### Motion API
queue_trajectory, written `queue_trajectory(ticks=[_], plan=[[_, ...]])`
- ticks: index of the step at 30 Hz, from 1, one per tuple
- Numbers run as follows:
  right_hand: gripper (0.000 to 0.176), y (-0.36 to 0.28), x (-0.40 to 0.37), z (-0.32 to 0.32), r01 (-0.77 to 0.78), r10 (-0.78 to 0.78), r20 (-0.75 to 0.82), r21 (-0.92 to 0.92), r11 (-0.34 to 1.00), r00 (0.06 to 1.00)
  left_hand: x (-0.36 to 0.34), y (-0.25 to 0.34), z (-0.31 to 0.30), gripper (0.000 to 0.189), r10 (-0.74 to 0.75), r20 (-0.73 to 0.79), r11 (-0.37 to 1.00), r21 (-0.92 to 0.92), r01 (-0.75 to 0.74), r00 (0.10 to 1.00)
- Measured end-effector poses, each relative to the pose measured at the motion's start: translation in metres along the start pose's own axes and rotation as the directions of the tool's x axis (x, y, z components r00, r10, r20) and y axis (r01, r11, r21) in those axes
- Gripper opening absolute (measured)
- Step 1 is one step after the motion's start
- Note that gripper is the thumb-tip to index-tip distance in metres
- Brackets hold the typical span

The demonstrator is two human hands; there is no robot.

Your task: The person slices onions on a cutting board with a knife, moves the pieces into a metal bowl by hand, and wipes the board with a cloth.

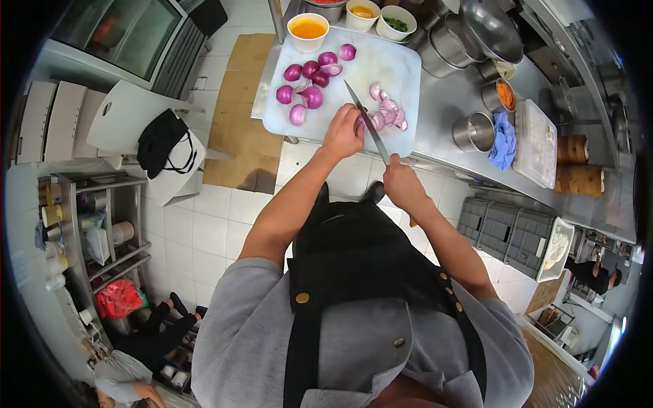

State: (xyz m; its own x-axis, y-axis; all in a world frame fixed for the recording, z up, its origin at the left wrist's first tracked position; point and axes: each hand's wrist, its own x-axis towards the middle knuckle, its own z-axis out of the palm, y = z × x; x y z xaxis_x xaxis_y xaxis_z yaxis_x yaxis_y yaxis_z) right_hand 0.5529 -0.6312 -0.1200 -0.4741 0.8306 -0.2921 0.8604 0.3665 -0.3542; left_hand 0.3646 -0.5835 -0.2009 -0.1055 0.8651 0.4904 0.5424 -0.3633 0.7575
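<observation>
My right hand [403, 182] is closed round the handle of a long kitchen knife [371, 128], its blade pointing away over the white cutting board [286, 117]. Close beside the blade, the curled fingers of my left hand [344, 132] pinch a piece of red onion [359, 120], mostly hidden by the fingers. Sliced onion [388, 112] lies in a loose pile to the right of the knife. On the board's left half sit several peeled purple onion pieces [311, 97].
Along the board's far edge stand a tub of orange liquid [308, 31] and a tub of chopped greens [396, 23]. Metal pots [474, 131], a blue cloth [503, 141] and a lidded plastic box [536, 143] occupy the steel counter at right. Other people are at lower left and far right.
</observation>
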Motion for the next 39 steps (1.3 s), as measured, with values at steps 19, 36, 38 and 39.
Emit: queue_trajectory(ticks=[19, 36, 38, 39], plan=[[0.016, 0.001, -0.002, 0.004, 0.058, -0.065, -0.089, -0.083, 0.995, 0.994, -0.002, -0.004, 0.004, 0.027, -0.02, -0.06, 0.999, -0.045, 0.017, 0.998], [0.028, 0.008, 0.012, 0.019, 0.047, -0.046, 0.011, -0.095, 0.994, 0.999, -0.001, -0.004, 0.004, 0.028, 0.009, -0.067, 1.0, -0.02, -0.011, 0.998], [0.028, 0.011, 0.016, 0.026, 0.033, -0.031, 0.02, -0.088, 0.996, 0.999, -0.001, -0.004, 0.003, 0.028, 0.017, -0.064, 1.0, -0.024, -0.018, 0.998], [0.027, 0.012, 0.02, 0.033, 0.027, -0.024, 0.03, -0.09, 0.996, 0.999, -0.002, -0.005, 0.003, 0.028, 0.025, -0.058, 0.999, -0.026, -0.027, 0.998]])
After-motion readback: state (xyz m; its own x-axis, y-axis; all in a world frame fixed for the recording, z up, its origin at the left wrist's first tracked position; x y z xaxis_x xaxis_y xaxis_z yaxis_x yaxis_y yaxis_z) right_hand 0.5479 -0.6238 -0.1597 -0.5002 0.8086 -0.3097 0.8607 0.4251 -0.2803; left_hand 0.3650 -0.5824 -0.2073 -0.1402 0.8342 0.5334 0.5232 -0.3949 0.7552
